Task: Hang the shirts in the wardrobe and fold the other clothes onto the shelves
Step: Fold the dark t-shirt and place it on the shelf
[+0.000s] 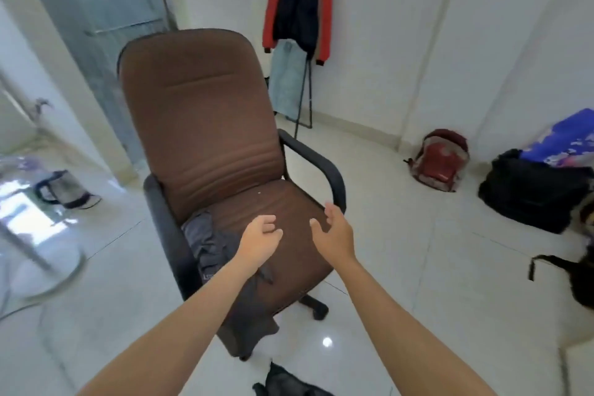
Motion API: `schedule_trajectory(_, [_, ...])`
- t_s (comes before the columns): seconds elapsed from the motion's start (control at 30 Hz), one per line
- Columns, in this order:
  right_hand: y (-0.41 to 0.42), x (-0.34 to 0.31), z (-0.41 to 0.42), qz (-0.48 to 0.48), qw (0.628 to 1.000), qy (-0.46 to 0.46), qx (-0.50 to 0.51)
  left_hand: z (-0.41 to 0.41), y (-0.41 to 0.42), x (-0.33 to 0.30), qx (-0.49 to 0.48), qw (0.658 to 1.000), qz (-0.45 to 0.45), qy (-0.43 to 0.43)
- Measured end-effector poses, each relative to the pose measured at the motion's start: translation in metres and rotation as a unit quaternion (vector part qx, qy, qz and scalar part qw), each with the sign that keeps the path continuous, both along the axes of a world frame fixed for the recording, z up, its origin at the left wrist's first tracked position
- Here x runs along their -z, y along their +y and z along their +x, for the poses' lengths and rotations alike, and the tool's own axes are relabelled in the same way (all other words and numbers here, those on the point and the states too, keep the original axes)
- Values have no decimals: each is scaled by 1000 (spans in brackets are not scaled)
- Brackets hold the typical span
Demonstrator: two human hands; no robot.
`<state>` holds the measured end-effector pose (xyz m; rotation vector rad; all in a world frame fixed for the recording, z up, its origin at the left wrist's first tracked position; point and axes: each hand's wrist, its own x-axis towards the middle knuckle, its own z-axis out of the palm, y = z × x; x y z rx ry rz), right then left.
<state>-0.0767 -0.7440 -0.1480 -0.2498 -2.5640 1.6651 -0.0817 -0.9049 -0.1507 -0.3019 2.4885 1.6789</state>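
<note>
A dark grey garment (pixel 209 244) lies crumpled on the left side of the seat of a brown office chair (pixel 199 112) and hangs over its front edge. My left hand (pixel 260 238) hovers over the seat just right of the garment, fingers curled and apart, holding nothing. My right hand (pixel 334 231) is held beside it above the seat's right part, open and empty. Another dark piece of clothing (pixel 286 382) lies on the floor at the bottom edge. A red and navy jacket (pixel 299 0) hangs on the far wall above a pale blue garment (pixel 287 80).
A red backpack (pixel 440 161) leans at the wall on the right. A black bag (pixel 533 193) with blue fabric (pixel 569 141) on top sits further right, and another black bag (pixel 575 276) lies at the right edge. A kettle (pixel 64 190) stands on the glossy white tiles at left.
</note>
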Motion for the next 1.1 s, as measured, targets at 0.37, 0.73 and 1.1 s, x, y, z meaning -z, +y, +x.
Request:
schedule_trajectory(0.37, [-137, 90, -110, 63, 961, -125, -240, -41, -137, 83, -211, 971, 15, -110])
schedule_trajectory(0.73, [-185, 199, -258, 109, 900, -265, -327, -165, -171, 164, -293, 927, 28, -234])
schedule_trajectory(1.1, [-241, 296, -313, 126, 856, -275, -419, -234, -212, 247, -224, 926, -107, -283])
